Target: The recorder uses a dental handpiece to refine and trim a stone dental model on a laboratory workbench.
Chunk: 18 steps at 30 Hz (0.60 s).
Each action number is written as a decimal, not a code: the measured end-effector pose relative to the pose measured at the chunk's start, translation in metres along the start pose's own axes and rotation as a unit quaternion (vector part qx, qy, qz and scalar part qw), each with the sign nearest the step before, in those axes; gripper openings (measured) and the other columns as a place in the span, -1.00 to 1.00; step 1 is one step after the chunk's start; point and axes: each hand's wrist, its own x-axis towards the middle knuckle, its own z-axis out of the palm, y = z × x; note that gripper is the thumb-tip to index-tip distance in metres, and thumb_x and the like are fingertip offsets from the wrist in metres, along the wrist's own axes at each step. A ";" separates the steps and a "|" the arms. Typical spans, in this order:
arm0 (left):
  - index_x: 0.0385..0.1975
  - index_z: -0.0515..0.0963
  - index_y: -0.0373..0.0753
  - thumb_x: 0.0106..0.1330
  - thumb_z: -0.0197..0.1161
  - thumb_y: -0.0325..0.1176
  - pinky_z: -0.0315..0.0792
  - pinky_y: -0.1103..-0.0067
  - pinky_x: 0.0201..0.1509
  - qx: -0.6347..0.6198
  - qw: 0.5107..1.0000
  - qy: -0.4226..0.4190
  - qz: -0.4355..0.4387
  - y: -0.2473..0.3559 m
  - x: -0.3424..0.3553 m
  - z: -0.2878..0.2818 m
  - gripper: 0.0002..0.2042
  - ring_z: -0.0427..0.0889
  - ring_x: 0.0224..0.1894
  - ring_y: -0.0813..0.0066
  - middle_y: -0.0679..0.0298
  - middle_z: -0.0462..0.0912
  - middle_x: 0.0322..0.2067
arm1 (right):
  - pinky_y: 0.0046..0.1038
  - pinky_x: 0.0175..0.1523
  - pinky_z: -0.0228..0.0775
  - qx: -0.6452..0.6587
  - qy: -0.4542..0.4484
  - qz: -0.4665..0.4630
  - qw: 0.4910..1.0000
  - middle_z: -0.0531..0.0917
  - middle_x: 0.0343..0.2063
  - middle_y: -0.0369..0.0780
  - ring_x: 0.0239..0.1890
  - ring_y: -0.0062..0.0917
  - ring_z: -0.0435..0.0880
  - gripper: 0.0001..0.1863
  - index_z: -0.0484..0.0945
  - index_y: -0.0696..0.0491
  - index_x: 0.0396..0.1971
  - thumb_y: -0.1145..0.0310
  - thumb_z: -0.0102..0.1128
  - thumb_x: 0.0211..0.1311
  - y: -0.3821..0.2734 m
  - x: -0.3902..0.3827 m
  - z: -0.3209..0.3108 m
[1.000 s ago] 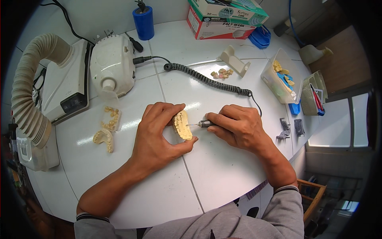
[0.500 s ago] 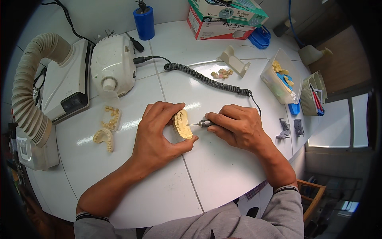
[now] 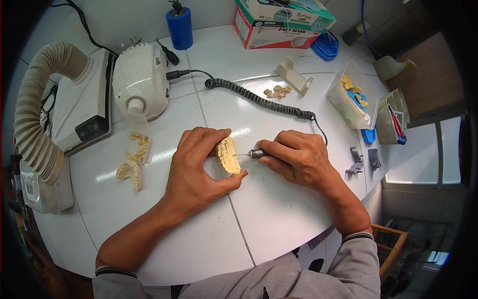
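My left hand (image 3: 196, 167) grips a yellow plaster dental cast (image 3: 228, 155) between thumb and fingers, holding it on edge just above the white table (image 3: 279, 214). My right hand (image 3: 297, 158) holds a small rotary handpiece (image 3: 256, 154) like a pen. Its thin bur tip touches the right face of the cast. A dark coiled cord (image 3: 259, 98) runs from the handpiece up to the white motor unit (image 3: 140, 84).
Two more yellow casts (image 3: 133, 160) lie left of my left hand. A ribbed suction hose and box (image 3: 47, 119) stand at the far left. A blue can (image 3: 179, 27), mask boxes (image 3: 281, 22), a clear tub of casts (image 3: 351, 99) and a small basket (image 3: 393, 117) line the back and right.
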 end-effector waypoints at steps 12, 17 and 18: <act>0.30 0.70 -0.32 0.06 0.77 -0.29 0.75 0.40 0.25 0.001 1.000 0.004 -0.006 0.001 0.000 -0.001 -0.28 0.71 0.16 0.24 0.09 0.68 0.11 | -0.40 -0.44 0.51 -0.002 0.000 0.006 1.000 0.65 -0.45 -0.38 -0.46 -0.54 0.71 -0.73 0.84 -0.09 -0.05 0.12 0.62 0.37 -0.001 0.000 0.000; 0.30 0.70 -0.32 0.06 0.77 -0.29 0.75 0.39 0.26 0.010 1.000 0.007 0.003 0.001 0.000 0.000 -0.28 0.71 0.16 0.25 0.09 0.68 0.10 | -0.38 -0.42 0.53 0.003 -0.006 0.001 1.000 0.69 -0.44 -0.36 -0.45 -0.52 0.72 -0.71 0.87 -0.06 -0.03 0.18 0.64 0.33 0.000 0.000 -0.001; 0.29 0.70 -0.32 0.06 0.77 -0.29 0.75 0.39 0.26 0.009 1.000 0.007 0.002 0.001 0.000 0.000 -0.28 0.71 0.16 0.25 0.09 0.68 0.10 | -0.40 -0.44 0.50 -0.004 0.003 0.002 1.000 0.64 -0.45 -0.38 -0.46 -0.54 0.71 -0.73 0.84 -0.09 -0.06 0.13 0.62 0.37 -0.001 0.000 0.001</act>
